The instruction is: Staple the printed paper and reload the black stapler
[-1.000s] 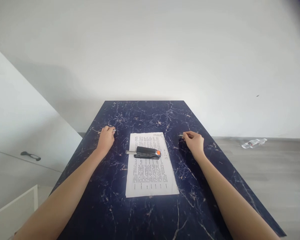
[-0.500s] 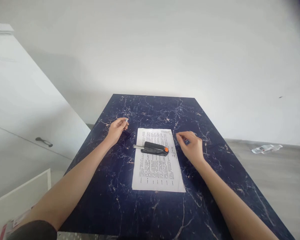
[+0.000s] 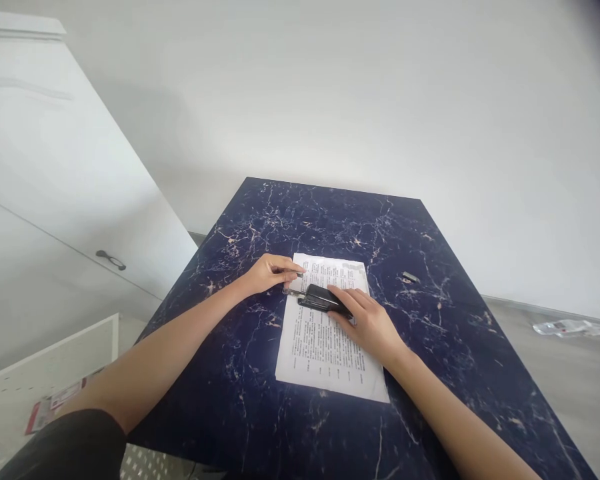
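A black stapler [image 3: 318, 297] lies across printed sheets of paper [image 3: 325, 357]. Its metal staple tray [image 3: 297, 294] sticks out to the left. My right hand [image 3: 363, 320] is wrapped over the stapler's right end and hides its orange part. My left hand [image 3: 273, 274] is closed in a pinch just above the tray. Between its fingertips shows the end of a small grey strip of staples [image 3: 300, 274]. Whether the strip touches the tray cannot be made out.
A small metallic piece, like a staple strip [image 3: 409, 277], lies on the dark blue marbled table [image 3: 330, 220] right of the paper. A white cabinet [image 3: 80, 180] stands at left, above a white perforated basket [image 3: 95, 337]. Clear plastic packaging [image 3: 573, 328] lies on the floor at right.
My right hand has moved left onto the stapler and taken hold of it. My left hand has come right, to the tray, with the strip. The small metallic piece at right now shows.
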{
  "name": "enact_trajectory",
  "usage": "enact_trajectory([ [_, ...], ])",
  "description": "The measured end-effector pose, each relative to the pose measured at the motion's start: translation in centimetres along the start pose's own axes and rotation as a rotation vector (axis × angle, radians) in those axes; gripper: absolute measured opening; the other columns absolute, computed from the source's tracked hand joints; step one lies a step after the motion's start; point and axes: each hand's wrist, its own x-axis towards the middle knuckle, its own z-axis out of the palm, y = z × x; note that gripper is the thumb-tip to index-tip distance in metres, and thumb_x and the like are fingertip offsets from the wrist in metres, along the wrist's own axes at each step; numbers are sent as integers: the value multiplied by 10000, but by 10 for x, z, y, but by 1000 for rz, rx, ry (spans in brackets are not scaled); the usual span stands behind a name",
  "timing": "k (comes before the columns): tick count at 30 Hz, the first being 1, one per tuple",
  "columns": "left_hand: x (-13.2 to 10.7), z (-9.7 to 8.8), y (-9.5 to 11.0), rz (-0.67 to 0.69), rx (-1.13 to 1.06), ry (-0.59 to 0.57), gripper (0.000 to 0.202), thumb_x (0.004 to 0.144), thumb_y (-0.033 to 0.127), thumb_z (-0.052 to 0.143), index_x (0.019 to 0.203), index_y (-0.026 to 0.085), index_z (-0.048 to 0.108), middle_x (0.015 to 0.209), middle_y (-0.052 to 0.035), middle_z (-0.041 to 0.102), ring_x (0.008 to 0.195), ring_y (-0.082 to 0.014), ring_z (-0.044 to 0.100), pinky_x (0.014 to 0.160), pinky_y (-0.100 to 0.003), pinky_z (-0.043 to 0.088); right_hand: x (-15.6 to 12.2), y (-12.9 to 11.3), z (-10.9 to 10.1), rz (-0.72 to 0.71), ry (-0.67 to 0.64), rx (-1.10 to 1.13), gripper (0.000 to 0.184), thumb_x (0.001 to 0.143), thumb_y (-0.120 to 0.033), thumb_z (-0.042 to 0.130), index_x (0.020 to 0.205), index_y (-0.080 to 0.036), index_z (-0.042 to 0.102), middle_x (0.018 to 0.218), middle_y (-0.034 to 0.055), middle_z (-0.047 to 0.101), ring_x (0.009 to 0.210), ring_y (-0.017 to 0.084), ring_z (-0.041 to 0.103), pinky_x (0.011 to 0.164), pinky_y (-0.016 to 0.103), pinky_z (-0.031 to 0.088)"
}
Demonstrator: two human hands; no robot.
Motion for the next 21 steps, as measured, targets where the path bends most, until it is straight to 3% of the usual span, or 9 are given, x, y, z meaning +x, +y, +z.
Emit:
enact_trajectory([
  [4,1,2,1,67,47,49,212,910,372,762,1085,268,820,829,-45,729,668,-135,701,687,-288,599,-1,5,-5,55,-5,9,450,1050,-343,510,1488,-238,504,1127,128,707,965,287,685,770,446,611],
  [7,2,3,4,119,137,82,209,902,359,773,1095,290,816,943,-65,765,790,-162,729,764,-320,610,-2,7,-6,85,-5,26,462,1039,-353,512,1485,-236,523,1139,134,709,984,293,683,773,452,617],
  [10,2,5,8,167,226,38,239,878,355,799,1110,300,811,1049,-79,778,911,-194,740,824,-348,608,-3,8,-7,100,-5,36,450,1036,-359,511,1467,-232,542,1144,132,710,993,292,682,777,449,621],
  [15,1,8,6,237,385,-60,204,899,327,782,1102,325,812,1065,-54,800,973,-208,748,956,-399,561,-2,7,-7,119,-12,57,441,1024,-359,526,1447,-237,560,1157,125,709,1002,290,686,769,424,617],
  [21,0,8,8,207,385,-65,205,905,333,775,1106,310,809,1106,-57,796,1002,-216,753,973,-405,559,-2,6,-7,125,-12,83,422,1029,-355,520,1430,-230,563,1149,127,705,991,286,679,766,428,614],
])
